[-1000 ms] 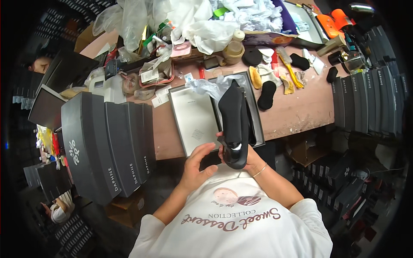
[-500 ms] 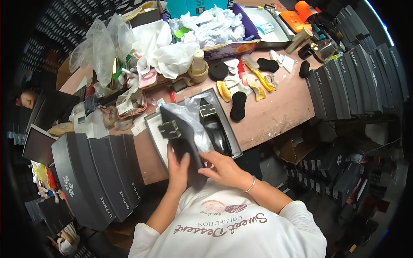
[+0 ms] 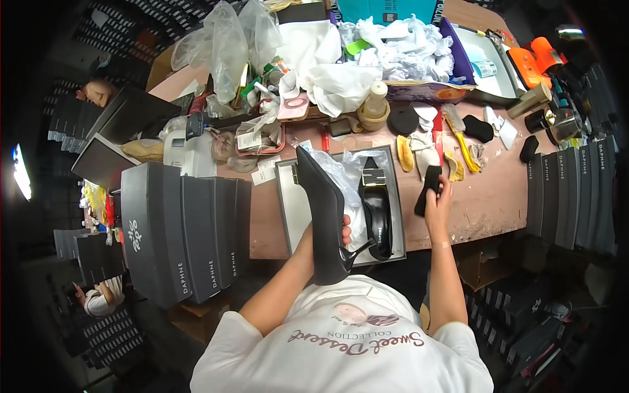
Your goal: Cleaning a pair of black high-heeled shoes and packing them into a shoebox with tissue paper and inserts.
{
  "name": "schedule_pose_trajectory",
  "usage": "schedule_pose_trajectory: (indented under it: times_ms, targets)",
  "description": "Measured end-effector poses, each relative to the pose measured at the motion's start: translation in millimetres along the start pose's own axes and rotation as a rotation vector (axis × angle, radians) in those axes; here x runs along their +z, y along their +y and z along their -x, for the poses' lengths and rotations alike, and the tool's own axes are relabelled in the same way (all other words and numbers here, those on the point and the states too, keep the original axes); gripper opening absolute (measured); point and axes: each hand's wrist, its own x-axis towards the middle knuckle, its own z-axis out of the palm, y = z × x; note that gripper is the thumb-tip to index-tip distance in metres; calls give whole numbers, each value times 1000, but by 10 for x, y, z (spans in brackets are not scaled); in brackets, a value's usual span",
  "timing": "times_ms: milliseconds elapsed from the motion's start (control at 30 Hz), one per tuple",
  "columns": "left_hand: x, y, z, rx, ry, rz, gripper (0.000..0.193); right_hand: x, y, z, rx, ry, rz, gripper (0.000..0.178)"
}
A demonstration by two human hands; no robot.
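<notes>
I've got the left fingers (image 3: 346, 229) curled around a black heeled shoe (image 3: 325, 206) toward its heel, probably for balance; its mate (image 3: 377, 213) lies boxed just right of them, likely for protection; right fingers (image 3: 447, 186) closed on a black pad (image 3: 427, 187)

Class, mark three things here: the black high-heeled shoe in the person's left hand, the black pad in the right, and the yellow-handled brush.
Black high-heeled shoe (image 3: 327, 216): head view, midway between toe and heel.
Black pad (image 3: 429, 179): head view, its upper part.
Yellow-handled brush (image 3: 464, 145): head view, on the handle.
</notes>
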Motion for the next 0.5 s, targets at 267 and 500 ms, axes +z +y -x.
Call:
schedule_pose_trajectory:
  times_ms: [267, 500]
  targets:
    - [-86, -353, 6, 86, 146, -200, 26, 384, -1854, 1392, -758, -545, 247, 19]
    - [-35, -647, 409, 57, 280, -51, 32, 477, -1926, 1450, -645, -488, 324, 19]
